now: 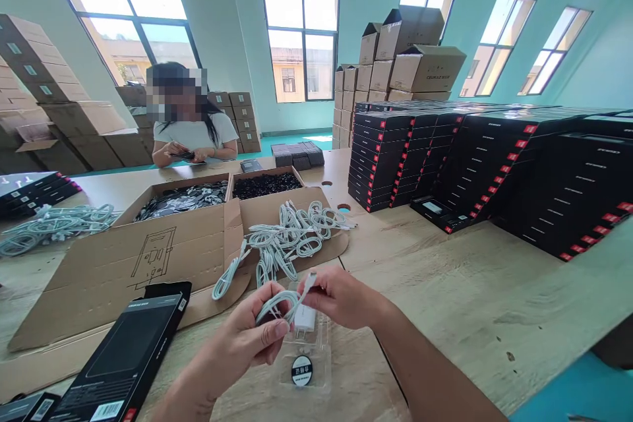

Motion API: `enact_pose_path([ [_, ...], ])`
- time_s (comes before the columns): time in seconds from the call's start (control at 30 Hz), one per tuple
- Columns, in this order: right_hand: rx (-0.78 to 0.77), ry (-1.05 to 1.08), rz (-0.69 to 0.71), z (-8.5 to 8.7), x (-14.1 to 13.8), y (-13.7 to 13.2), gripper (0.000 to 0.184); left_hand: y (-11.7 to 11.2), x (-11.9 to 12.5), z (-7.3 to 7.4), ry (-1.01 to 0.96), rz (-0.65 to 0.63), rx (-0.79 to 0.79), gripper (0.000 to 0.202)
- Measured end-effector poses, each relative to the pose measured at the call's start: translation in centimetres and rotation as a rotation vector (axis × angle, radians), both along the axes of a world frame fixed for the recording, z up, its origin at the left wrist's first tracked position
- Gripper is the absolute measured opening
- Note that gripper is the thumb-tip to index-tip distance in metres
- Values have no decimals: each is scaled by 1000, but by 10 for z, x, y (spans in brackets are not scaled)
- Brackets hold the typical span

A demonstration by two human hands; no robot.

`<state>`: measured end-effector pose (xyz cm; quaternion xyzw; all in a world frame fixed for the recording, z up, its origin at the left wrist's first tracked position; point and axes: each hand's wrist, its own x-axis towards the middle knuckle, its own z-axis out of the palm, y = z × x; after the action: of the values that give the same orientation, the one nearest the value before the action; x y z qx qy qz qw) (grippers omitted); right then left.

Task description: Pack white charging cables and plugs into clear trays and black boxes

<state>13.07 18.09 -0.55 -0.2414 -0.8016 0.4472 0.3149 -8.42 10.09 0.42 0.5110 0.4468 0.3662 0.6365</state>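
Observation:
A coiled white charging cable (277,303) is gripped in my left hand (247,330), with thumb and fingers closed round the loops. My right hand (341,297) pinches the same cable near its plug end, which points up. Under both hands lies a clear plastic tray (321,376), holding a white charger plug (305,318) and a round black-and-white label (301,370). My hands partly cover the tray. Just beyond them, a pile of white cables (291,237) rests on a cardboard flap (173,264).
An open black box (143,336) lies at the lower left. Cardboard bins of small parts (188,201) stand farther back. Tall stacks of black boxes (395,151) fill the right side. Across the table sits a person in a white shirt (217,132), handling something dark.

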Motion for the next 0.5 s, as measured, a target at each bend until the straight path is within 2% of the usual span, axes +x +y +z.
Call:
enact_pose_path([
  [0.1, -180, 135, -35, -1, -10, -6, 20, -1, 1, -1, 44, 50, -12, 37],
  [0.23, -448, 370, -23, -4, -23, -12, 32, -2, 4, -3, 86, 6, -9, 38],
  [0.33, -636, 499, 39, -10, -29, -12, 37, 0, 5, -5, 94, -20, 0, 38],
  [0.5, -782, 582, 142, -22, -32, -8, 36, 2, 3, -7, -34, -22, -15, 47],
])
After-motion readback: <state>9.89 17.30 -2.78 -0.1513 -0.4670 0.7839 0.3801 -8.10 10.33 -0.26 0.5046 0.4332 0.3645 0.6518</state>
